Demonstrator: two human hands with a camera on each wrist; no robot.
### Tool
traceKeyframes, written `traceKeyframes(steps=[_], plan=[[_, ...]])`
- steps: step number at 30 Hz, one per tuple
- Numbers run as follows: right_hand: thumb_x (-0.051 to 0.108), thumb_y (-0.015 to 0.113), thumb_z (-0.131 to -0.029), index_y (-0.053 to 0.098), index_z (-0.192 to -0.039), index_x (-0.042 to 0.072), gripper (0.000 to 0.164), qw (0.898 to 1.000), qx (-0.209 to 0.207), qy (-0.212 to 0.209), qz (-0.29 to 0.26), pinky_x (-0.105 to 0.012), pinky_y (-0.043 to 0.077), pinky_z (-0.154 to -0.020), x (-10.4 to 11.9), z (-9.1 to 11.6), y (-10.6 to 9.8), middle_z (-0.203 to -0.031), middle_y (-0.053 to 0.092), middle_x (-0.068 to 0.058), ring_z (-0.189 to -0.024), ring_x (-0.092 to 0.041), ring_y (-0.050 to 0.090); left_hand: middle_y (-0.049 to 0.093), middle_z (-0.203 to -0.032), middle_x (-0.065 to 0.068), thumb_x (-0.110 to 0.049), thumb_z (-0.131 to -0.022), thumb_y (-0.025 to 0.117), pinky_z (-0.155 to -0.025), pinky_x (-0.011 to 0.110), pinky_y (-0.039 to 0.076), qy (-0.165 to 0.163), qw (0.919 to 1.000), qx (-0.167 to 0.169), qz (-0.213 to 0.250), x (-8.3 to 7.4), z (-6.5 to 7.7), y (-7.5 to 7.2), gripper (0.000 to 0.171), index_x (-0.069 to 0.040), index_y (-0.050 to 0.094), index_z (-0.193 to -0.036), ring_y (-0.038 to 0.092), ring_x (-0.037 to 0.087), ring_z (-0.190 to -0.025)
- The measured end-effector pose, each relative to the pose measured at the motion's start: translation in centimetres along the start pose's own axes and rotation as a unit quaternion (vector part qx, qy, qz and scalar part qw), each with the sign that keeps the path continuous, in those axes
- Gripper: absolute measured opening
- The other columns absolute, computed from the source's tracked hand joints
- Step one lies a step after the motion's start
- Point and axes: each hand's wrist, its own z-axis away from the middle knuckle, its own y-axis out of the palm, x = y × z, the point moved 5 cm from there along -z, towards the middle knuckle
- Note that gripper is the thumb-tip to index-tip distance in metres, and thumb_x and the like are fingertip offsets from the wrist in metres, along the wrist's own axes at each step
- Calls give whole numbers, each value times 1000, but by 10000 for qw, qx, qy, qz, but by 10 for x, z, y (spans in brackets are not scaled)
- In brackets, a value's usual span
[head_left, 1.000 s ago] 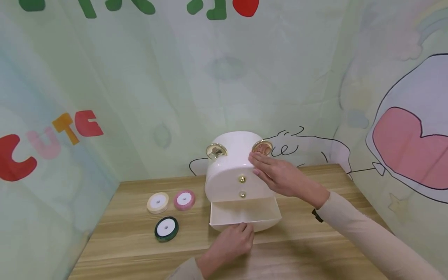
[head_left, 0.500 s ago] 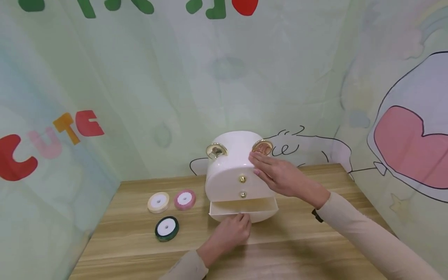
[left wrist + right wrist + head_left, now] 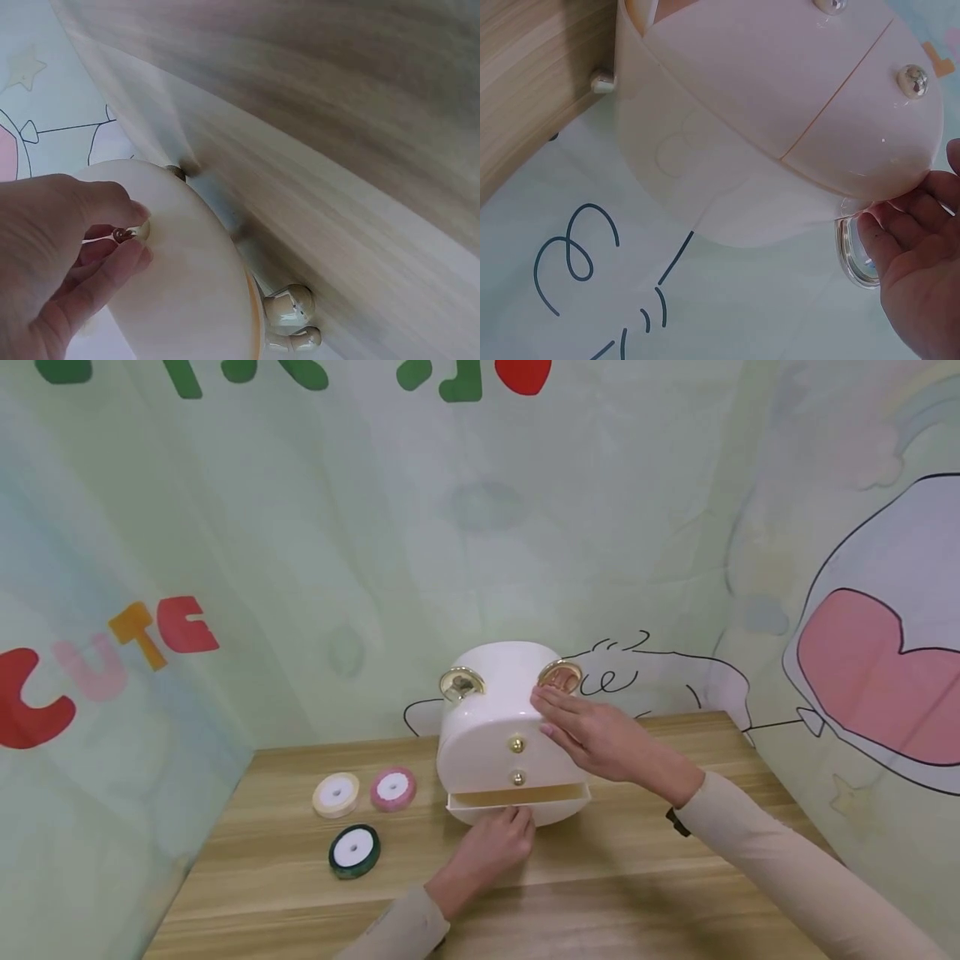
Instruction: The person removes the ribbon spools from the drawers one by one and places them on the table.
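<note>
A small white drawer box [image 3: 480,760] with gold ear-shaped trims and round gold knobs stands at the back of the table. Its bottom drawer [image 3: 558,810] sticks out partway. My left hand [image 3: 495,842] is at that drawer's front; in the left wrist view, thumb and fingers pinch the drawer's gold knob [image 3: 142,230]. With fairly straight fingers, my right hand [image 3: 600,735] rests on the box's upper right side, beside the right gold ear [image 3: 561,677]. The right wrist view shows those fingers against the box's rounded top edge.
Left of the box lie a cream ribbon spool [image 3: 336,794], a pink ribbon spool [image 3: 393,788] and a dark green ribbon spool [image 3: 354,851]. A printed cloth backdrop [image 3: 360,568] rises behind the wooden table [image 3: 300,902].
The bottom drawer has slid inward, so its opening is narrower. My left hand has moved away from me with it, while my right hand has stayed on the box.
</note>
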Motion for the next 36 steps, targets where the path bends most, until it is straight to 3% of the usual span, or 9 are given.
traceKeyframes(steps=[12,21,36], plan=[[29,54,-109,50,-154,4,52,10000,-75,-40,-23,-50,50,-114,0,1,-2,-159,51,-16,-147,-31,53,67,-92,-3,-10,-92,69,-60,17,53,-104,9999,26,24,5,-6,10,16,-13,80,-103,64,5,-77],[29,54,-110,49,-154,4,52,10000,-56,-28,-66,-50,49,-115,0,1,-1,-159,51,-16,-148,-31,52,64,-89,-3,-11,-89,66,-56,21,53,-295,9986,-431,-2,10,-7,14,13,-14,77,-95,62,9,-77],[29,54,-109,50,-154,4,51,10000,-48,-30,-55,-49,48,-115,-1,0,0,-159,51,-15,-148,-30,52,68,-95,-1,-11,-90,65,-59,21,55,-324,9990,-314,32,13,-8,19,14,-13,77,-96,66,9,-82]])
